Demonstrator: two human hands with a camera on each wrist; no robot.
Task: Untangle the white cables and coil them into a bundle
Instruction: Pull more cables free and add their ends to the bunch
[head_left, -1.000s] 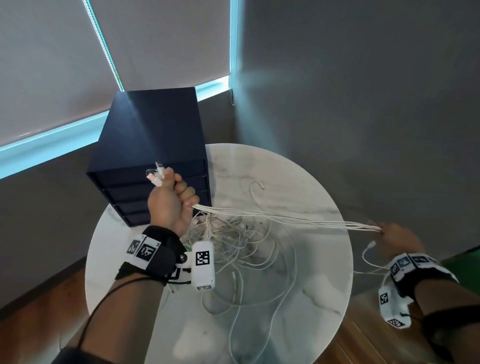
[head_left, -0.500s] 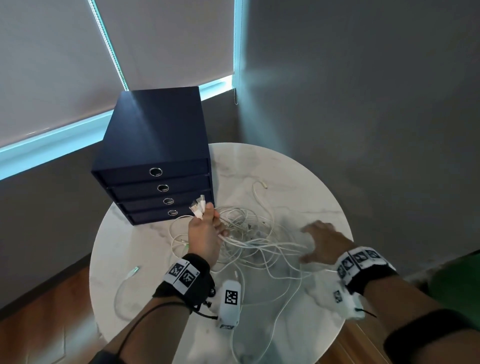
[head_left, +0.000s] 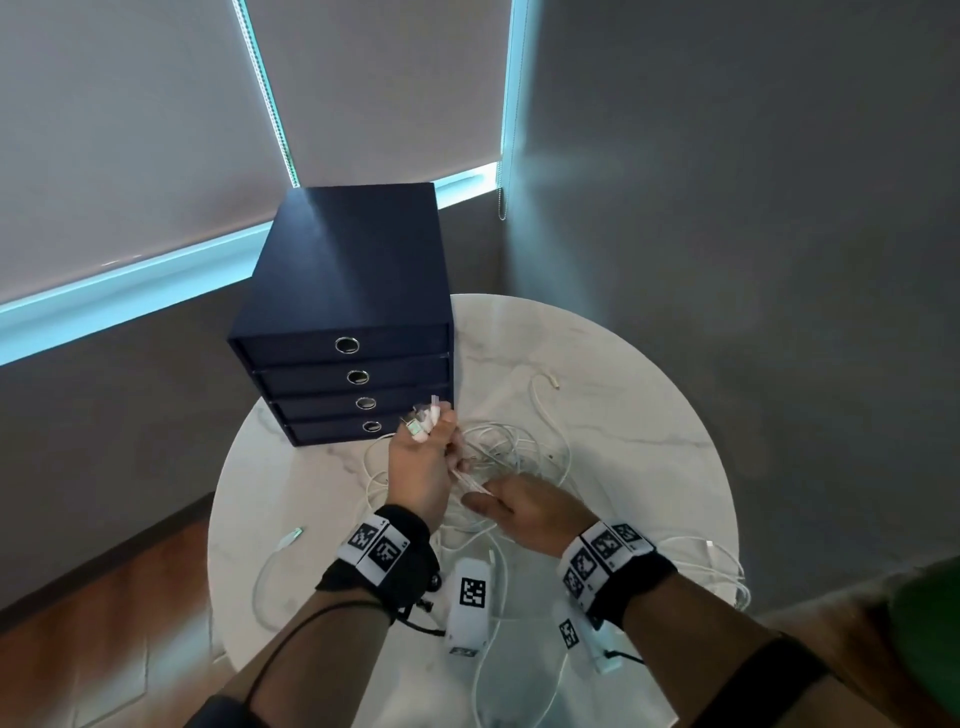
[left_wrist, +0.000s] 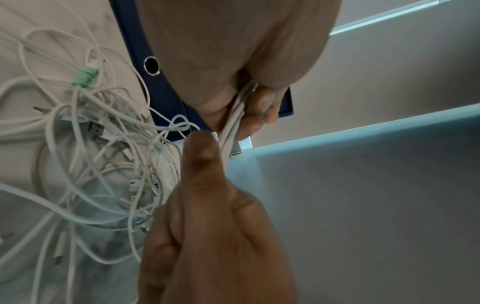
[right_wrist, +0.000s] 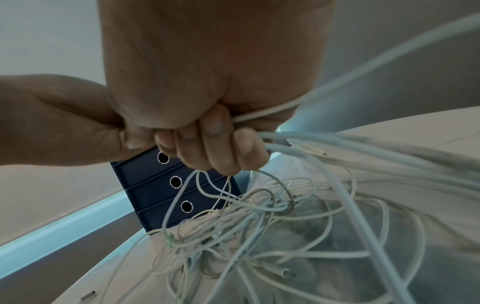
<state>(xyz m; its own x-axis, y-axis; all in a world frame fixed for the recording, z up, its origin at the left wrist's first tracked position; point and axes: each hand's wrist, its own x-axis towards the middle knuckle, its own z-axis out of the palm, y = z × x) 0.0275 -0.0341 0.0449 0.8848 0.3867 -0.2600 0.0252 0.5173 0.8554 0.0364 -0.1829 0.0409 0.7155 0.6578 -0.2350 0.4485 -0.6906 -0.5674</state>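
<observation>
Marble table (head_left: 649, 415) is carrying a drawer box (head_left: 348, 312), drawers closed, beside tangled cables (head_left: 519, 452). Left hand (head_left: 421, 467) is gripping several cable ends above the tangle. Right hand (head_left: 524, 512) is curling round those strands just below.

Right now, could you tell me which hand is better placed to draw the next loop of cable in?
Probably the right hand: it pinches the white cables just below the left hand, which grips the gathered ends.
</observation>
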